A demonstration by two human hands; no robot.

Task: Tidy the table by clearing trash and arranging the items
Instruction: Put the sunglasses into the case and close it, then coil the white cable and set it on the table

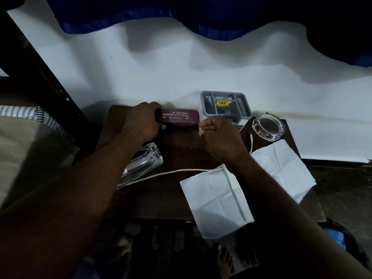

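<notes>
A maroon spectacle case (178, 117) with gold lettering lies at the back of the small dark table (161, 198). My left hand (141, 121) grips its left end. My right hand (219, 137) is at the case's right end with fingers curled; whether it touches the case is unclear. A white cable (161, 174) runs across the table and under my right wrist. Two creased sheets of white paper (217, 200) (285, 168) lie at the front right. A glass ashtray (268, 126) stands at the back right. A grey organiser tray (225, 105) sits behind the case.
A clear glass or plastic object (143, 164) lies on the left of the table under my left forearm. A white wall rises behind the table, with blue cloth (141, 19) hanging above. A spiral-bound notebook (40, 115) is at the left. Bare feet show on the floor below.
</notes>
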